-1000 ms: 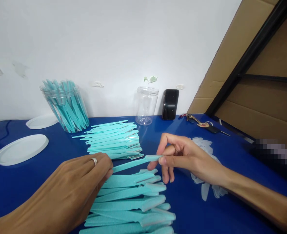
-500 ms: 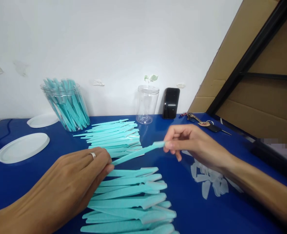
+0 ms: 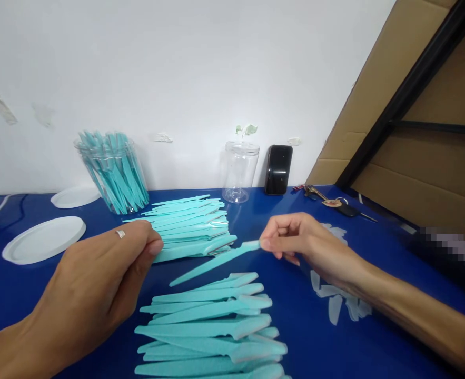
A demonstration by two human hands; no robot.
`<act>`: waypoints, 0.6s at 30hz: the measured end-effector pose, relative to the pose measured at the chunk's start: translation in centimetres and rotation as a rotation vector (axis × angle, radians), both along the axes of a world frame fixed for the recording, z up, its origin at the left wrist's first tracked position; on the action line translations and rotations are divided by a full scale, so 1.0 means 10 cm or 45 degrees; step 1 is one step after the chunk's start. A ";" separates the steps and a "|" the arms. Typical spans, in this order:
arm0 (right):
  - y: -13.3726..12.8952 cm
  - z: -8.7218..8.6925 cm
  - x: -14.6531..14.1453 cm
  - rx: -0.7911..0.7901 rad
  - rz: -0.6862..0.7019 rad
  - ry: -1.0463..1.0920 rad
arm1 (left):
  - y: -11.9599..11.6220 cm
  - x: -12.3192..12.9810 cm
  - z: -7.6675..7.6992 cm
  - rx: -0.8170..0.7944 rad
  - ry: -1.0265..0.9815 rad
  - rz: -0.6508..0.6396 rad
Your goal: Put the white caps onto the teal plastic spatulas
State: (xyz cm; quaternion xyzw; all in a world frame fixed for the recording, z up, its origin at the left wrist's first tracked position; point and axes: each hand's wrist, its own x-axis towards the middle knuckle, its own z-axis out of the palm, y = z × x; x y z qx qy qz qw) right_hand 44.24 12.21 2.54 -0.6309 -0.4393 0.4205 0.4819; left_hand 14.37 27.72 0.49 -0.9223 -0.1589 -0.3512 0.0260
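Observation:
My right hand (image 3: 291, 237) pinches the head end of a turquoise razor (image 3: 212, 263), whose narrow handle slants down to the left with its tip free. My left hand (image 3: 109, 268), wearing a ring, has its fingers pressed together beside the left ends of the far row of turquoise razors (image 3: 195, 223). Whether its fingertips grip anything is hidden. A nearer pile of turquoise razors (image 3: 216, 329) lies below the held one. Translucent white covers (image 3: 335, 308) are scattered beneath and beside my right forearm.
A clear jar full of turquoise razors (image 3: 117, 179) stands at the back left, near two white lids (image 3: 45, 239). An empty clear jar (image 3: 240, 173), an upright phone (image 3: 278, 169) and keys (image 3: 346, 209) are along the wall. Cardboard (image 3: 425, 168) leans at right.
My left hand has come off the razor's narrow end and moved left. My right hand still holds the razor, now slightly lower, with its handle tip free.

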 end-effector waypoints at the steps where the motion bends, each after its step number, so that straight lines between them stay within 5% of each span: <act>1: 0.00 -0.02 -0.03 -0.015 0.024 -0.038 | -0.01 0.01 0.01 0.031 0.017 0.005; 11: -0.01 -0.24 -0.06 0.045 0.170 -0.677 | 0.02 0.05 -0.06 0.085 0.092 -0.063; 18: -0.01 -0.29 -0.07 0.133 0.217 -0.806 | 0.03 0.07 -0.09 -0.129 0.211 -0.179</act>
